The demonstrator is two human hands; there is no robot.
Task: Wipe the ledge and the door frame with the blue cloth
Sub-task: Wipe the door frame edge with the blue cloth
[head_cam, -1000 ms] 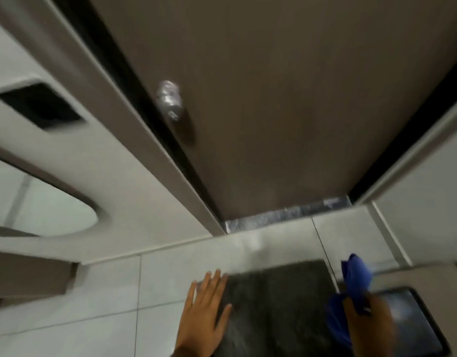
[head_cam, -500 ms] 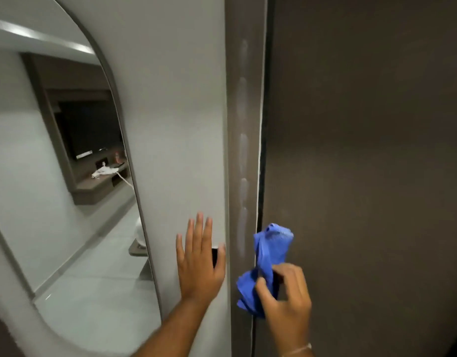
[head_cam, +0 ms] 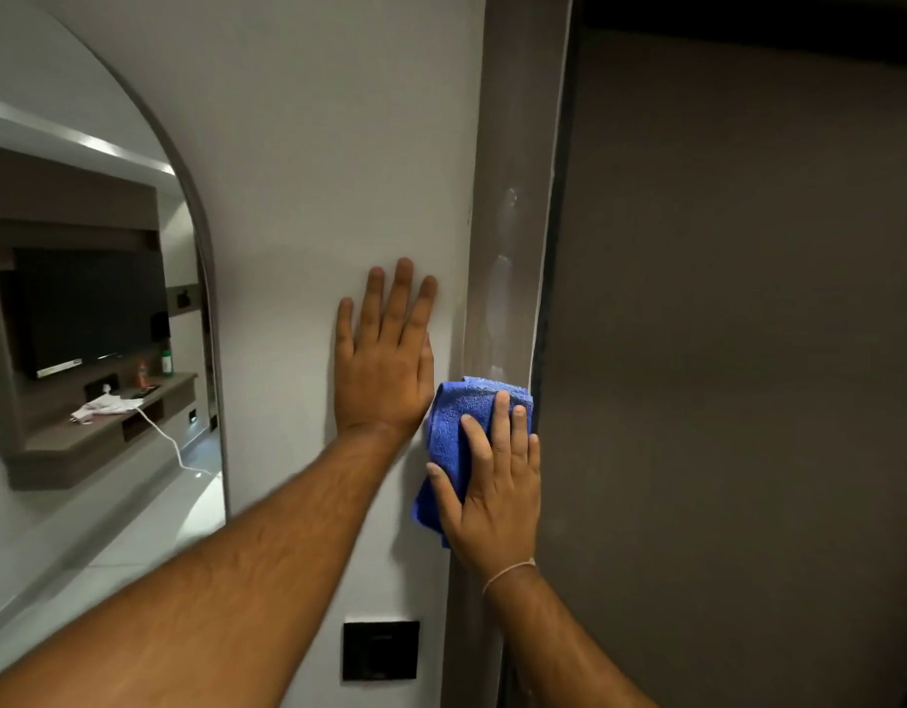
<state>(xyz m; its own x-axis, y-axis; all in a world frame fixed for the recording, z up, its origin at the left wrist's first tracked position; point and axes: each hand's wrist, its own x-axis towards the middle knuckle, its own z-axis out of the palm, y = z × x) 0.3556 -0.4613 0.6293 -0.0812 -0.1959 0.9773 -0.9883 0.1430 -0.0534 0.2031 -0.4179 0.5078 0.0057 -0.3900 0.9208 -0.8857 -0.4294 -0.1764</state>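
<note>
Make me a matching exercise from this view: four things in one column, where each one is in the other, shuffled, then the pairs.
1. left hand
2. right hand
3. blue cloth
4. black wall plate

A. low on the wall, below both hands
B. flat on the pale wall
C. on top of the cloth
D. pressed against the door frame

Pairs: 1-B, 2-C, 3-D, 4-A

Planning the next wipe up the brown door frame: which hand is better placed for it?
Right. The right hand already presses the blue terry cloth flat on the brown door frame; the left hand rests flat on the white wall.
</note>
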